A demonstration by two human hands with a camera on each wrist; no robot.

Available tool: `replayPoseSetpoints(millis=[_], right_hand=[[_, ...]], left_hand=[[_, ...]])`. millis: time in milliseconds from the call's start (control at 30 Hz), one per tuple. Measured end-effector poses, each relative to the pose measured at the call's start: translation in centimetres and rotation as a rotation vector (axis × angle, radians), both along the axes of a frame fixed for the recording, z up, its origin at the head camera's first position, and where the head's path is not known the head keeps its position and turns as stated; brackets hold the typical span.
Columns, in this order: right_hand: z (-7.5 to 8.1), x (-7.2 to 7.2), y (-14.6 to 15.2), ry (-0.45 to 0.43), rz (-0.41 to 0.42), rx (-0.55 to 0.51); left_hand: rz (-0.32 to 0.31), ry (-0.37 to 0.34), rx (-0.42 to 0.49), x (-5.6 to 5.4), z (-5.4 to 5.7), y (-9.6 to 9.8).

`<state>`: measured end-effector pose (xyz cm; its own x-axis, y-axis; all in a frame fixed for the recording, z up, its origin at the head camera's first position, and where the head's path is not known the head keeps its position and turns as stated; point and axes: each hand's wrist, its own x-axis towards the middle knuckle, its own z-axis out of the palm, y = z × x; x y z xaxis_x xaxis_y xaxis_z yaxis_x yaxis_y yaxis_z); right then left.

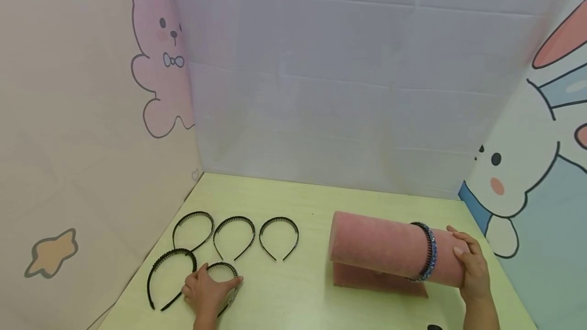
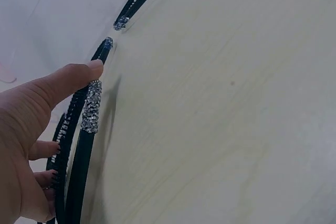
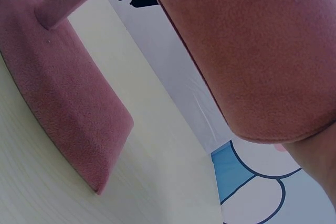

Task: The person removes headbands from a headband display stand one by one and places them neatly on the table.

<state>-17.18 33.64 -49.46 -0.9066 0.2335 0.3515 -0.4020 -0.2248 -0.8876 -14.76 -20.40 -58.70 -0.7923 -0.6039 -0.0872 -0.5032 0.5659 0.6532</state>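
Note:
On the left of the table, my left hand (image 1: 206, 292) holds a black toothed headband (image 2: 91, 106) with a silver glittery section, thumb at one side and fingers at the other. A larger black headband (image 1: 158, 263) lies just left of that hand. To the right stands a pink velvet headband display stand (image 1: 376, 243), a padded roll on a base (image 3: 68, 103). One headband with blue sparkly stones (image 1: 431, 256) sits around the roll, its black tips showing below in the right wrist view. My right hand (image 1: 476, 269) grips the roll's right end, thumb on the front.
Behind my left hand, three more black headbands lie in a row: left (image 1: 212, 223), middle (image 1: 252, 225) and right (image 1: 297, 228). Fabric walls (image 1: 339, 90) with cartoon rabbits enclose the table (image 1: 293, 304). A small dark object (image 1: 434, 327) shows at the front edge.

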Motion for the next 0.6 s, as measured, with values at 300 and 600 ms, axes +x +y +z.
replayPoseSetpoints(millis=[300,600], right_hand=[[0.1,0.0,0.1,-0.035,-0.002,-0.010],[0.0,0.1,0.1,-0.060,-0.020,0.014]], left_hand=[[-0.022,0.014,-0.064,-1.2,-1.0,-0.1],[-0.049,0.045,-0.079,-2.2,-1.2,-0.2]])
